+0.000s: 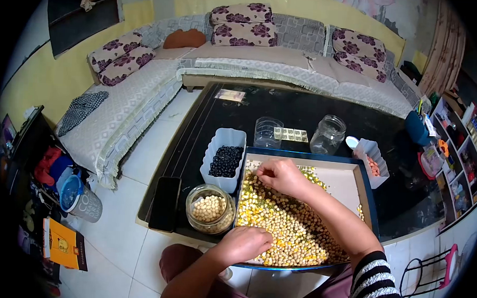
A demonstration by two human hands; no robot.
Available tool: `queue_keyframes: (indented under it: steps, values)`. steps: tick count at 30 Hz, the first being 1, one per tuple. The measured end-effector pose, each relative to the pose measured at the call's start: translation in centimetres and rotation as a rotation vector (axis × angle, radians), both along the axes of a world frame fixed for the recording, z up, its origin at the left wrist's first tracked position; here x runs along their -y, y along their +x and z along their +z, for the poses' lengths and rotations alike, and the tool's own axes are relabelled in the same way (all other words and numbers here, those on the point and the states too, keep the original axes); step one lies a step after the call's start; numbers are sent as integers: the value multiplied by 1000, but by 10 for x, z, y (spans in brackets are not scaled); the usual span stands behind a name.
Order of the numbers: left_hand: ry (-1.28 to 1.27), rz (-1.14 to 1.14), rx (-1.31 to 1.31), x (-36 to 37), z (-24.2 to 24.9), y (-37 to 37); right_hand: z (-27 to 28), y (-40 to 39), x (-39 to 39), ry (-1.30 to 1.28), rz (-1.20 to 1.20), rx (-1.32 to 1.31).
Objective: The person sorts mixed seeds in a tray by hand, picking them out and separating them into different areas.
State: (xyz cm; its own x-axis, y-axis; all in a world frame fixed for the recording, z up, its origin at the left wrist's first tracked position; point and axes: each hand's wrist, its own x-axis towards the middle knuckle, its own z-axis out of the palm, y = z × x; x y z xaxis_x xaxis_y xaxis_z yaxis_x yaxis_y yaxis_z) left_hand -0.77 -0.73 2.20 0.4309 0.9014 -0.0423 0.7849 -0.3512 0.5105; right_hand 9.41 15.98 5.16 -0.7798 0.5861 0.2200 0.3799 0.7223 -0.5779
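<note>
A shallow box with a blue rim holds mixed soybeans, yellow corn kernels and green beans. Over its upper left part is my right hand, fingertips pinched together just above the kernels; what they hold, if anything, is too small to name. My left hand rests at the box's lower left, its fingers curled down at the beans and their tips hidden. Left of the box stands a glass jar of soybeans. A pale plastic container of black beans sits behind that jar.
Two clear jars stand behind the box. At its right is a container with pink beans, beside a white lid. A black phone lies at the table's left edge. A shelf organizer stands far right.
</note>
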Motion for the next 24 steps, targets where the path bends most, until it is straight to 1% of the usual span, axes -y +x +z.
queue_keyframes:
  steps: [1, 2, 4, 7, 9, 13, 16, 18, 24]
  values:
    - [-5, 5, 12, 0, 0, 0, -11, 6, -6, -30, -13, 49]
    - [-10, 11, 24, 0, 0, 0, -16, 9, -9, -29, -13, 50]
    - [-11, 8, 25, -1, -1, 0, -26, 15, -13, 2, -49, 137]
    - [-9, -6, 25, -1, -2, 0, -46, 18, -26, 15, -69, 123]
    - [1, -16, 28, -1, 0, 0, -47, 20, -29, 36, -92, 165]
    - [8, -7, 35, 0, -2, 0, -45, 20, -26, 38, -88, 167]
    - [21, -17, 59, -1, -5, -1, -51, 18, -27, 54, -21, 103]
    - [24, -20, 72, -1, -5, -1, -55, 18, -30, 113, -23, 170]
    - [18, -15, 57, -1, -5, -1, -48, 33, -30, 21, -56, 244]
